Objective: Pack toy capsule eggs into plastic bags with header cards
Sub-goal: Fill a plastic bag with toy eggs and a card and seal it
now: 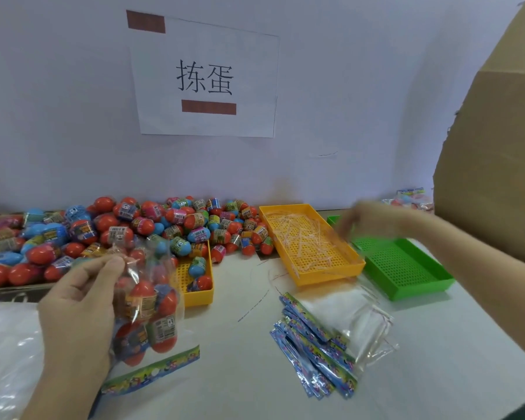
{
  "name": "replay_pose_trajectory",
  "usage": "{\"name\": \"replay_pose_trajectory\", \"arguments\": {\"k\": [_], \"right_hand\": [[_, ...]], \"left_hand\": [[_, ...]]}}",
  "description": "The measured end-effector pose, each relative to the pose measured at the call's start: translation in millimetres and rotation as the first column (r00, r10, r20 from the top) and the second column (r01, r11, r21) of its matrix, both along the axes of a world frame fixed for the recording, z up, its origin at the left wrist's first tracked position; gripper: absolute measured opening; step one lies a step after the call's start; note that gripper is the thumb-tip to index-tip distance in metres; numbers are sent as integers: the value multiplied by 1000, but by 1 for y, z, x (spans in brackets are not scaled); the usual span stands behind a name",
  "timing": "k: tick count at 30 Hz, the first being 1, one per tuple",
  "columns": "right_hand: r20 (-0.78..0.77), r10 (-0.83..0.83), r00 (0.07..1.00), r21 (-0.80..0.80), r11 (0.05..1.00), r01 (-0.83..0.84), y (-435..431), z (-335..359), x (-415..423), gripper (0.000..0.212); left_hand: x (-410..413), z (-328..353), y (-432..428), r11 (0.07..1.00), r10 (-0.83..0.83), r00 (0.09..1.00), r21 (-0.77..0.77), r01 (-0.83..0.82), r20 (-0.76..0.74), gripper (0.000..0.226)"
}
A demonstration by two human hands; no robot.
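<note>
Left hand (79, 301) pinches neck of filled bag (147, 310); header card (152, 372) lowest, near table. Right hand (367, 219) blurred, over orange tray (325, 275) of thin strips (303, 237); finger state cannot be told. Recommended: hold neck tight while sealing, so eggs (143, 294) cannot spill.
</note>
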State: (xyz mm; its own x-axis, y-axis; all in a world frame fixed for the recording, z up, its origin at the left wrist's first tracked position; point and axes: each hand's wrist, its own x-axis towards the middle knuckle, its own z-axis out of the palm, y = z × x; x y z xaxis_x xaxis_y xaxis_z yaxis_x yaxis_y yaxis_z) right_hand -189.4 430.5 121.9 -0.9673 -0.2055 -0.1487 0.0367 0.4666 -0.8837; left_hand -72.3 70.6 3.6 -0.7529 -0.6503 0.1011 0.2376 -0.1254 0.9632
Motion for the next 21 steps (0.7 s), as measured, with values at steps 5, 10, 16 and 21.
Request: {"name": "replay_pose_trajectory", "arguments": {"k": [5, 10, 16, 21], "right_hand": [[44, -87, 995, 64, 994, 84, -8, 43, -22, 56], [-80, -242, 967, -256, 943, 215, -4, 23, -28, 47], [-352, -83, 932, -319, 947, -36, -91, -22, 38, 42], [-64, 275, 959, -248, 927, -282, -175, -67, 83, 89]], "left_hand": [[-3, -6, -2, 1000, 26, 999, -3, -26, -24, 20], [-2, -1, -2, 999, 50, 998, 6, -50, -46, 27], [4, 10, 1, 993, -12, 999, 118, 16, -37, 16], [8, 17, 5, 984, -42, 998, 173, 51, -54, 20]]}}
